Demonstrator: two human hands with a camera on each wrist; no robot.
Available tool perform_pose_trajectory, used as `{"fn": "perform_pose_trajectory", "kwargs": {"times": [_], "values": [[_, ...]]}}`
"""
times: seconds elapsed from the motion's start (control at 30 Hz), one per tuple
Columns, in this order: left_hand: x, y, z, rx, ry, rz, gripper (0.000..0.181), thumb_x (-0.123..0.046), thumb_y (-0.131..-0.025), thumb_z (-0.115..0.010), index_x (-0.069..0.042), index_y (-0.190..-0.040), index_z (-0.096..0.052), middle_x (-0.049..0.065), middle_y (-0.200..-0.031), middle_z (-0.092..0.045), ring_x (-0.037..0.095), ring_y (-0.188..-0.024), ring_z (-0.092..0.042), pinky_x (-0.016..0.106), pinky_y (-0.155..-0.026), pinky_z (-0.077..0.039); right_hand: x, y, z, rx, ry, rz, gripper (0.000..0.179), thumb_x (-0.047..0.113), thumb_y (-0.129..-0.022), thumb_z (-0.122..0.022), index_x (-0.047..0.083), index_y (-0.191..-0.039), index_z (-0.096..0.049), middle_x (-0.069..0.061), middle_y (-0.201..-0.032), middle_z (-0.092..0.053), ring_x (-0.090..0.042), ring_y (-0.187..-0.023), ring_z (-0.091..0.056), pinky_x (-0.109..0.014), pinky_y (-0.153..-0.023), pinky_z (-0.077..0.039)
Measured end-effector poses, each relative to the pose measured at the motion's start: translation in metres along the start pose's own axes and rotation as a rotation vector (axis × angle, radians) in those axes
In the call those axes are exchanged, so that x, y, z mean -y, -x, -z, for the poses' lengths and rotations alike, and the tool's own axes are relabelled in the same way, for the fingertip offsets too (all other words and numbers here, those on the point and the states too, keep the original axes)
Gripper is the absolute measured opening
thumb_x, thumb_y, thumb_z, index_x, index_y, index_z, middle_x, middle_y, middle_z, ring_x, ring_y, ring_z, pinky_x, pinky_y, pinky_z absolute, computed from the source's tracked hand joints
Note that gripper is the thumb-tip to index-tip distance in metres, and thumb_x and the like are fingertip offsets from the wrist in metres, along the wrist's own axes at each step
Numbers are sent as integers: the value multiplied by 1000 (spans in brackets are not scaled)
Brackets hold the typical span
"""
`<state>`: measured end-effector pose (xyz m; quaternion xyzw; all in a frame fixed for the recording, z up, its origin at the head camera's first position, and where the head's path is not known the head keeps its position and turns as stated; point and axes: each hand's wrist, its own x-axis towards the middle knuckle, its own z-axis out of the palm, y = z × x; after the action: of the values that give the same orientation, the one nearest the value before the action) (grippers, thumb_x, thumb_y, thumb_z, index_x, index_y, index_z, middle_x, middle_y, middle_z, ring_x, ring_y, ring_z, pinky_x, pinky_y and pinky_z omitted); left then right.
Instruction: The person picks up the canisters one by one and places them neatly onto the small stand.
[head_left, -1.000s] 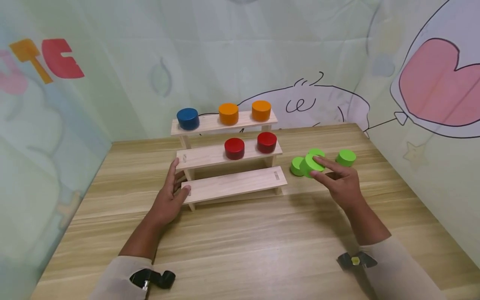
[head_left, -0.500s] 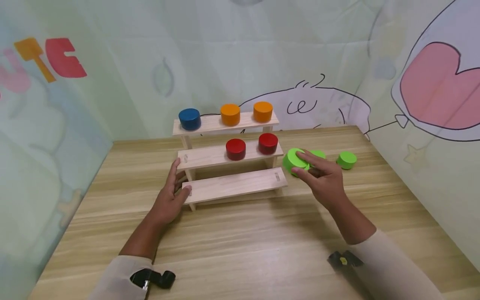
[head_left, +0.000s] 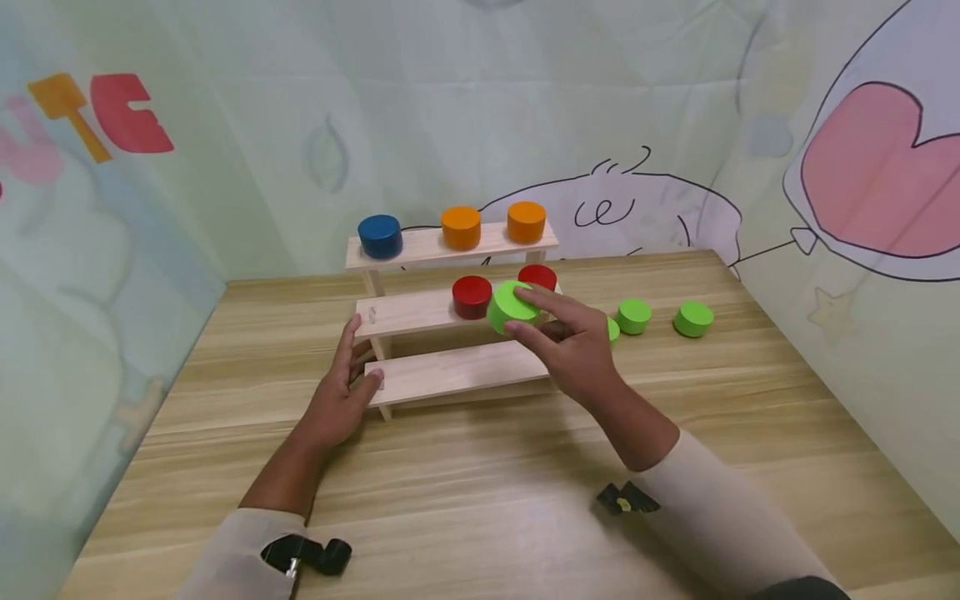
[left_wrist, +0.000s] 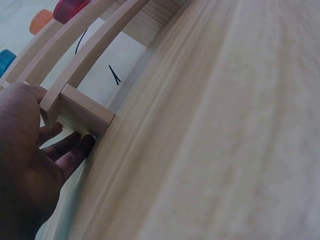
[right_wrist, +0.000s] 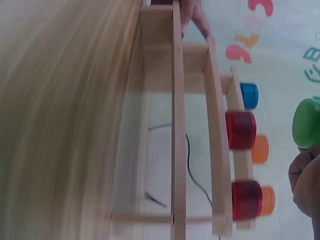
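Observation:
My right hand [head_left: 581, 354] pinches a green cylinder block [head_left: 510, 310] between thumb and fingers, above the middle shelf of a three-step wooden stand [head_left: 450, 372]. In the right wrist view the green block [right_wrist: 307, 124] is held clear of the shelves. My left hand [head_left: 337, 408] grips the stand's left end, thumb on the lowest shelf; in the left wrist view its fingers [left_wrist: 75, 155] lie against the end support. Two red blocks [head_left: 472, 298] sit on the middle shelf, the right one partly hidden. The top shelf bears a blue block [head_left: 380, 237] and two orange blocks [head_left: 461, 228].
Right of the stand, two green blocks [head_left: 633, 317] stand on the wooden table [head_left: 480, 500]; a third [head_left: 613, 330] is mostly hidden by my right hand. A printed cloth backdrop [head_left: 247, 167] rises behind and beside the table.
My right hand has carried the green block leftward from over the other green blocks to in front of the red blocks. The left hand has stayed at the stand's left end.

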<state>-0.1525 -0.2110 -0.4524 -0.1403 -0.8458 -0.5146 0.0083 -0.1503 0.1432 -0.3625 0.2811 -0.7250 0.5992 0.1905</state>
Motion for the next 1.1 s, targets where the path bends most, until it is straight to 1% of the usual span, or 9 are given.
{"fn": "perform_pose_trajectory", "kwargs": {"times": [0.07,0.2,0.27,0.4,0.47,0.6,0.73,0.87,1.1], "values": [[1,-1,-1,2,3,-3,86,-18,-116,-50,-41,-175,9,28,-176,-30,54,-158,-40,70,-119,-43,2,-3,-9,3,-27,-8,49,-7,-91,-84,-3,-138,-73,-24,-136,-75,-8,-80,-78,-18,-71,-63],[1,-1,-1,4,7,1,86,-19,-116,-50,-43,-175,8,28,-176,-30,55,-158,-39,70,-120,-42,6,-8,-27,-17,-34,-29,47,-6,-90,-85,-3,-135,-75,-22,-138,-75,-19,-67,-74,-17,-64,-58],[1,0,-1,3,10,9,87,-19,-116,-50,-44,-175,8,27,-176,-29,54,-159,-39,71,-120,-42,6,-12,-36,-28,-22,-43,46,-3,-90,-86,-1,-135,-75,-19,-139,-75,-21,-67,-72,-17,-63,-57],[0,0,0,-3,15,20,87,-18,-116,-51,-46,-174,7,26,-177,-29,54,-159,-39,71,-121,-42,7,-18,-55,-31,4,-92,46,7,-93,-87,6,-137,-75,-13,-137,-77,-24,-84,-75,-20,-71,-62],[-1,0,-1,-3,19,22,87,-18,-116,-50,-46,-174,7,26,-177,-30,54,-159,-39,71,-121,-41,8,-20,-65,-27,13,-117,46,11,-94,-87,8,-138,-75,-12,-134,-77,-26,-96,-75,-22,-78,-64],[-3,0,-3,-6,30,26,88,-16,-115,-51,-43,-175,7,27,-176,-31,54,-158,-40,70,-123,-39,9,-21,-83,-22,12,-155,46,13,-95,-87,7,-139,-75,-12,-130,-77,-31,-106,-73,-22,-84,-62],[-3,-1,-4,-6,28,28,88,-17,-115,-51,-44,-175,7,27,-176,-31,54,-158,-41,70,-122,-40,9,-25,-100,-15,-5,-196,49,14,-94,-88,6,-140,-73,-11,-135,-76,-29,-112,-74,-22,-86,-62],[-3,0,-3,-7,9,38,88,-19,-116,-51,-46,-174,8,27,-176,-30,54,-158,-41,72,-122,-40,6,-28,-114,19,-3,-235,51,15,-94,-87,9,-143,-72,-8,-142,-75,-25,-116,-74,-20,-86,-63],[-5,0,0,2,10,48,88,-20,-115,-52,-49,-173,8,26,-176,-31,54,-158,-41,72,-121,-42,-2,-32,-133,53,8,-229,50,13,-95,-85,11,-144,-72,-6,-149,-72,-23,-126,-73,-20,-85,-63]]}}
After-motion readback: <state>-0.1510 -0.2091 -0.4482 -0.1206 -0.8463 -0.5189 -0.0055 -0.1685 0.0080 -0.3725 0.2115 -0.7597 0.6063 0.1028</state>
